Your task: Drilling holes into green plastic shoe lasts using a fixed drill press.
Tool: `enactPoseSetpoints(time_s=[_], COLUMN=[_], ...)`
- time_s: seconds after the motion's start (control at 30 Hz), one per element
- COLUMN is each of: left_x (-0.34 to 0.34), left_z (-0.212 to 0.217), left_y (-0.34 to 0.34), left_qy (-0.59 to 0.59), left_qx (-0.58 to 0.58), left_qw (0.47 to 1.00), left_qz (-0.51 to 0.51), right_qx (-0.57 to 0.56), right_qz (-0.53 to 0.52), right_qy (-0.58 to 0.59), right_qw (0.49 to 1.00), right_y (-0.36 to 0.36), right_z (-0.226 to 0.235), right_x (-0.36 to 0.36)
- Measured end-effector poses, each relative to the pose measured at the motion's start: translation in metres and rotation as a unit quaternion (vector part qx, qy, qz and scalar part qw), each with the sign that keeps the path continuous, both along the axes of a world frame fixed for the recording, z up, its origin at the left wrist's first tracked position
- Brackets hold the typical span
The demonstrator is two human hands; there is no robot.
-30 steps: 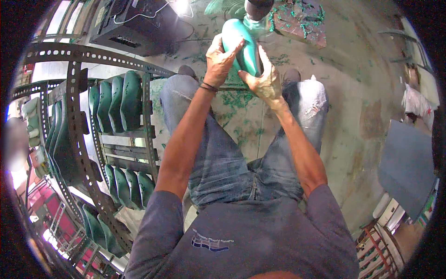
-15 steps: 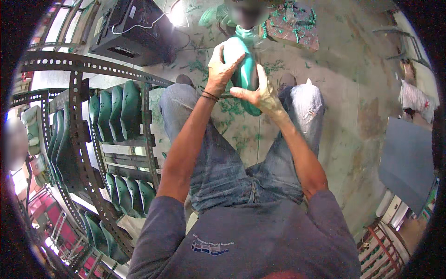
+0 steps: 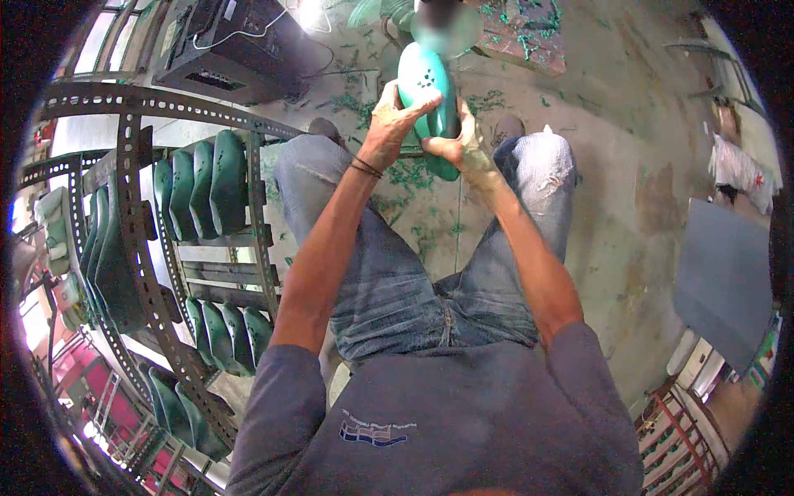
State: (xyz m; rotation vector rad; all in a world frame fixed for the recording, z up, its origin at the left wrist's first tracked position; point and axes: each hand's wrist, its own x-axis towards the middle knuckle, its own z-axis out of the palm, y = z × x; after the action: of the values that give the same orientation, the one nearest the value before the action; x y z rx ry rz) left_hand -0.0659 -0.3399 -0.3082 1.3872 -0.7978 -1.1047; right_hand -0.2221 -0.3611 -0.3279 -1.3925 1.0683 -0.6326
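At the far left stood a metal rack of perforated angle bars, its shelves packed with green moulded shells standing on edge in rows. The rack's front post ran close beside the person's left knee, leaving little room on that side.

The left hand gripped a green shell held upright above the knees, between the thighs. Its fingers were curled across the shell's front, closed firmly on it, with the thumb hidden behind. A dark band circled the wrist.

The right hand clasped the same shell lower down, at its right edge. Its fingers wrapped behind the shell and the thumb pressed on the front, so this hand was clamped on it too. The shell's top reached a blurred patch near the upper edge of the view.

To the right, the concrete floor lay open and stained, strewn with green shavings near the feet, with a grey panel farther out.

Compared with a second earlier, the shell was held more upright and nearer the middle, and the left hand had moved from its side onto its front.
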Motion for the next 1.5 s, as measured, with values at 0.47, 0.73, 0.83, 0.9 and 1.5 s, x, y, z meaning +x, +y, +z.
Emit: enactPoseSetpoints(time_s=[0.47, 0.73, 0.83, 0.9, 1.5], left_x=[0.008, 0.012, 0.011, 0.009, 0.003], left_z=[-0.006, 0.0, 0.003, 0.009, 0.014], left_y=[-0.017, -0.02, -0.021, -0.021, -0.033], left_qy=[0.084, -0.037, -0.021, 0.003, -0.012], left_qx=[-0.08, -0.102, -0.133, -0.141, -0.169], left_qw=[0.993, 0.994, 0.991, 0.99, 0.985], left_qz=[-0.028, -0.033, -0.018, -0.011, -0.011], right_qx=[-0.469, -0.52, -0.488, -0.673, -0.639], right_qz=[0.033, 0.011, -0.001, 0.045, 0.119], right_qy=[0.2, 0.207, 0.166, 0.298, 0.447], right_qw=[0.86, 0.829, 0.857, 0.675, 0.614], right_y=[-0.049, -0.055, -0.057, -0.058, -0.079], right_z=[-0.063, -0.062, -0.052, -0.041, -0.077], right_x=[0.014, 0.023, 0.029, 0.026, 0.008])
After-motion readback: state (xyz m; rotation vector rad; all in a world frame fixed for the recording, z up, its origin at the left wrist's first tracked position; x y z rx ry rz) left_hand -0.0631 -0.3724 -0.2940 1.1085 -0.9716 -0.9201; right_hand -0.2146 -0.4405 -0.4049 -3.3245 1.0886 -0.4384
